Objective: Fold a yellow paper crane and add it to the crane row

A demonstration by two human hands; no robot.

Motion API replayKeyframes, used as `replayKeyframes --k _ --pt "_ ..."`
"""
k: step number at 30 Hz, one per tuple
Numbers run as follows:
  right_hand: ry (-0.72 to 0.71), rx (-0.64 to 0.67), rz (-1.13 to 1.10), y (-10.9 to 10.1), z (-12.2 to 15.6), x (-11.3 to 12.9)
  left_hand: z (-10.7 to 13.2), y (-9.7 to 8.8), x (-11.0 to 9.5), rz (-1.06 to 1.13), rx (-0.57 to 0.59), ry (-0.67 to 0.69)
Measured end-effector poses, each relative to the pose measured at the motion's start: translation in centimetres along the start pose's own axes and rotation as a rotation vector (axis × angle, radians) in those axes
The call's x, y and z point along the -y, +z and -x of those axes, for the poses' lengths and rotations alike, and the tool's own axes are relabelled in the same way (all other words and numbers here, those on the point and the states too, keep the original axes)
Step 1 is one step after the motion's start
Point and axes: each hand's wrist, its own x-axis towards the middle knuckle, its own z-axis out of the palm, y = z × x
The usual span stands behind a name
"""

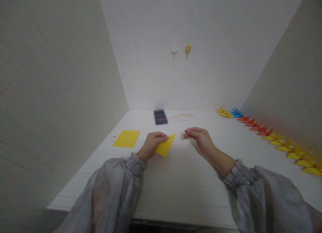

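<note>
My left hand [152, 144] is closed in a pinch on a piece of yellow paper [166, 146], thumb on top. The paper looks folded, held tilted just above the white table, and part of it is hidden behind the fingers. To the right of it, apart from the paper, my right hand [198, 136] has its thumb and fingertips pressed together, and nothing shows between them. Left of my left hand lies a flat yellow paper sheet [126, 139].
A dark phone-like object [160, 117], blurred out, lies near the back wall. Folded paper cranes [260, 127] in yellow, blue and orange line the right side of the white table [181, 189]. Two hooks, one white [174, 49] and one yellow [188, 49], are on the back wall. Side panels rise left and right.
</note>
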Motion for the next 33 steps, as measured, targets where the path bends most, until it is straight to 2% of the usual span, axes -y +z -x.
replayKeyframes --k 3,5,8,12,20,22,26,28,30,33 --pt "0.037 0.075 0.021 1.0 0.5 -0.4 0.1 0.6 0.0 -0.022 0.036 0.008" --pt "0.048 0.17 0.084 1.9 0.9 -0.7 0.2 1.0 -0.1 -0.052 0.068 0.014" --pt "0.071 0.197 0.131 2.4 1.2 -1.3 0.3 1.3 -0.2 -0.106 0.121 0.021" --pt "0.058 0.207 0.187 2.0 1.0 -1.5 0.4 1.4 -0.1 -0.141 0.143 0.01" --pt "0.088 0.198 0.159 2.0 1.0 -0.4 0.4 1.6 -0.2 -0.127 0.125 -0.008" --pt "0.085 0.169 0.163 1.3 0.6 -0.2 0.3 1.2 0.0 -0.111 0.089 -0.016" --pt "0.042 -0.014 0.141 -1.2 -0.7 -0.4 -0.3 0.0 0.8 -0.063 -0.012 -0.019" --pt "0.014 -0.024 0.143 -1.7 -1.0 -0.5 -0.5 -0.3 1.0 -0.053 -0.027 -0.002" --pt "0.015 0.007 0.151 -1.2 -0.7 -0.7 -0.4 -0.1 0.9 -0.057 0.001 0.011" --pt "0.031 0.115 0.178 0.7 0.2 -0.9 -0.2 0.6 0.6 -0.101 0.07 0.018"
